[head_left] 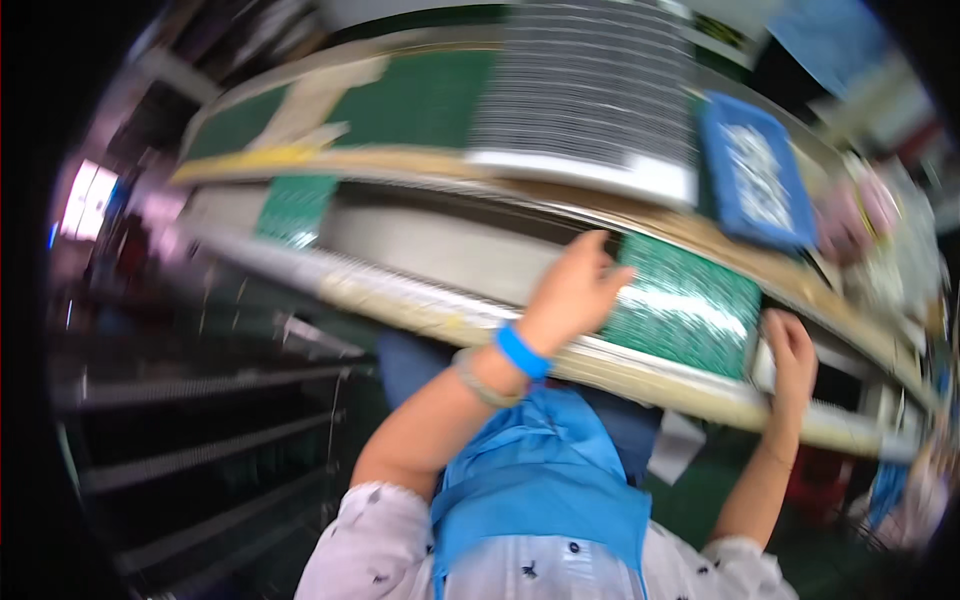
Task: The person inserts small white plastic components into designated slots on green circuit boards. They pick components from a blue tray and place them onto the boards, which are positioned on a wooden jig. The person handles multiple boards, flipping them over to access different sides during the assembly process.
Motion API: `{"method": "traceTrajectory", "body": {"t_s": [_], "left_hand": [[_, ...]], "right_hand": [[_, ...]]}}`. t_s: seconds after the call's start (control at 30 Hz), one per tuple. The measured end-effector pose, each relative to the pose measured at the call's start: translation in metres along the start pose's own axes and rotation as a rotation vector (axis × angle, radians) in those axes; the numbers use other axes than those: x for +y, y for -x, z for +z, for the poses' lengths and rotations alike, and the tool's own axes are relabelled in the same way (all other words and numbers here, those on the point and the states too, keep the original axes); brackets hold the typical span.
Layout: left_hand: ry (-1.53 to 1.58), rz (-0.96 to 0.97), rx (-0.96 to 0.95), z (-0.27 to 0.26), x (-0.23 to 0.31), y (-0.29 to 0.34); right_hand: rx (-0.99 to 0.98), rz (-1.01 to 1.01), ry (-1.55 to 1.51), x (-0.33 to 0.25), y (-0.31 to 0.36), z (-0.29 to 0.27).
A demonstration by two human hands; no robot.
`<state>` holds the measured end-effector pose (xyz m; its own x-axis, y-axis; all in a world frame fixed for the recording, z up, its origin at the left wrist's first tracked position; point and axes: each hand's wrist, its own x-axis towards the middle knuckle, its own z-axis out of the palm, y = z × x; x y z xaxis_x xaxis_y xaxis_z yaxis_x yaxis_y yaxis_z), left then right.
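Note:
A green circuit board panel [680,305] with a glossy, densely patterned face lies across the rails of a long narrow conveyor track [430,250]. At its left edge is my left hand [572,288], thumb over the border and fingers bent beside it. My right hand [792,358] closes on the opposite edge with curled fingers. Between them the two hands hold the panel by its sides; motion blur softens the fingertips. Farther left along the same track sits another green circuit board panel [296,210].
Beyond the track, a wooden-edged shelf carries a tall stack of grey slotted racks or sheets [585,95]. Right of it is a blue tray [765,175] of small whitish parts, then a pinkish bundle in clear plastic [860,215]. Dark metal shelving [200,450] stands at lower left.

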<state>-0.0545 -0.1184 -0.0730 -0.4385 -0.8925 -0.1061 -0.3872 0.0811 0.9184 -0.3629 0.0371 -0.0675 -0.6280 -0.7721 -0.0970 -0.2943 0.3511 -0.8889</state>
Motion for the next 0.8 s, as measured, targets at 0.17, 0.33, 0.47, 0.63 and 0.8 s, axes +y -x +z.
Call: {"method": "traceTrajectory", "body": {"t_s": [0.17,0.33,0.47,0.63,0.8], "left_hand": [[0.134,0.389,0.508,-0.059,-0.004,0.049],[-0.097,0.238,0.971,-0.155,-0.054,0.107],[-0.671,0.254,1.017,-0.237,-0.103,0.105],[-1.074,-0.157,0.834,-0.285,-0.127,0.071],[-1.231,-0.231,0.483,-0.238,-0.081,0.066]], "right_hand": [[0.097,-0.052,0.1,0.059,-0.024,-0.023],[0.141,-0.152,0.093,0.08,-0.045,-0.042],[0.082,-0.111,0.176,0.072,-0.061,-0.048],[0.108,-0.173,0.149,0.079,-0.062,-0.037],[0.143,-0.134,0.232,0.07,-0.045,-0.043]]}}
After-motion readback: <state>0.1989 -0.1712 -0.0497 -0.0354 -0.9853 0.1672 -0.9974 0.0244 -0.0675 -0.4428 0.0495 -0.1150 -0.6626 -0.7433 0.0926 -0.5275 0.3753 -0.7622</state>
